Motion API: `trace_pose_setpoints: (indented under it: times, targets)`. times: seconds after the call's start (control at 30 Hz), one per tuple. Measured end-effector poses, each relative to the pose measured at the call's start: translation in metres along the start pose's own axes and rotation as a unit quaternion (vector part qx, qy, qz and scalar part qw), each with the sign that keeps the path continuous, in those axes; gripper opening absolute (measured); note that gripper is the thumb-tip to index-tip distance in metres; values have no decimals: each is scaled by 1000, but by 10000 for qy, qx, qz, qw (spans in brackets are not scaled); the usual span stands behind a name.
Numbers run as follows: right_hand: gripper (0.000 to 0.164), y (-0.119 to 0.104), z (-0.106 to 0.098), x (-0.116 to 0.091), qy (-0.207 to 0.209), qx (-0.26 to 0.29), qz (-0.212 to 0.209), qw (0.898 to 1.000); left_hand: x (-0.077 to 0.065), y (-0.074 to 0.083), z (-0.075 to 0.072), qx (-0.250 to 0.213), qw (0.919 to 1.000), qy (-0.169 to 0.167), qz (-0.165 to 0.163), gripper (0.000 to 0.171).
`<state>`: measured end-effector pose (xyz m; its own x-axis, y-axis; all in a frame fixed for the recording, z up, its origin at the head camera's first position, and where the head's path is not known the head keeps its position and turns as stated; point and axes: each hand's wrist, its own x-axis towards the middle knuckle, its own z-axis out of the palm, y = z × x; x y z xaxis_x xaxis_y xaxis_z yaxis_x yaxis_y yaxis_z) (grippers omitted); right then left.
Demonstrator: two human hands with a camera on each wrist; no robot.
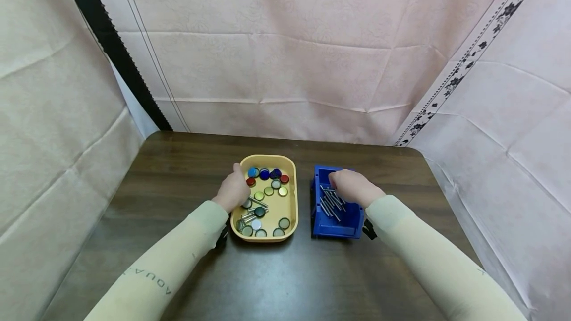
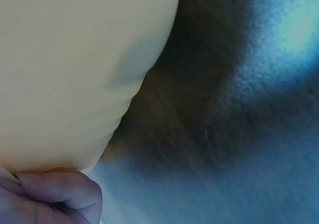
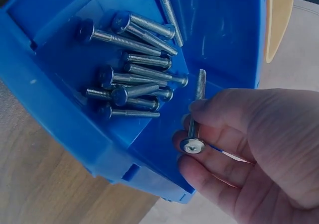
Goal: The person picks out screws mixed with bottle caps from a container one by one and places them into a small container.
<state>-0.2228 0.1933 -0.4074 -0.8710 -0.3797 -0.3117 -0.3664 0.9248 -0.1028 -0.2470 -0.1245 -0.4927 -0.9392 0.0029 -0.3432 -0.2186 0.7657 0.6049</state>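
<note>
My left hand (image 1: 234,189) holds the left edge of a yellow plastic tray (image 1: 294,202). Several bottle caps (image 1: 264,174) in blue, red, yellow, green and pale tones lie in it, with a few bolts (image 1: 251,218) at its lower left. In the left wrist view, curled fingers (image 2: 65,189) touch the tray's pale outer wall (image 2: 75,84). Over a blue bin (image 1: 336,232), my right hand (image 3: 269,144) pinches a silver bolt (image 3: 193,145) between thumb and fingers, its socket head facing the camera. Several more bolts (image 3: 134,78) lie loosely in the bin.
Tray and bin stand side by side, a narrow gap between them, on a dark wooden table (image 1: 276,281). Pale cloth (image 1: 285,63) hangs behind the table's far edge and along both sides.
</note>
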Motion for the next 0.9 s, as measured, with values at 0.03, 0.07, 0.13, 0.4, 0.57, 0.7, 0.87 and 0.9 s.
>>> trace_pose_setpoints:
  times: [0.03, 0.07, 0.13, 0.4, 0.57, 0.7, 0.87, 0.9]
  targets:
    - [9, 0, 0, 0, 5, 5, 23, 10000, 0, 0, 0, 14, 10000, 11, 14, 83]
    - [9, 0, 1, 0, 18, -1, 19, 10000, 0, 1, 0, 20, 10000, 19, 26, 83]
    - [8, 1, 1, 0, 47, -12, -18, 10000, -1, 1, 0, 35, 10000, 24, 47, 83]
    - [8, 0, 1, 1, 136, -21, -118, 9998, 0, 0, 0, 20, 10000, -19, 19, 85]
    - [11, -9, -8, 2, 354, 149, -268, 9989, -1, 1, -1, 54, 9999, 14, 83, 81]
    - [8, -25, -19, 9, 685, 210, -463, 9964, -2, 2, -2, 97, 9999, -1, 87, 82]
    - [6, -54, -28, 26, 730, 398, -661, 9943, -2, 2, -2, 132, 9999, -63, 31, 85]
    - [7, -60, -28, 31, 688, 403, -664, 9946, -1, 2, -2, 133, 9999, -67, 28, 85]
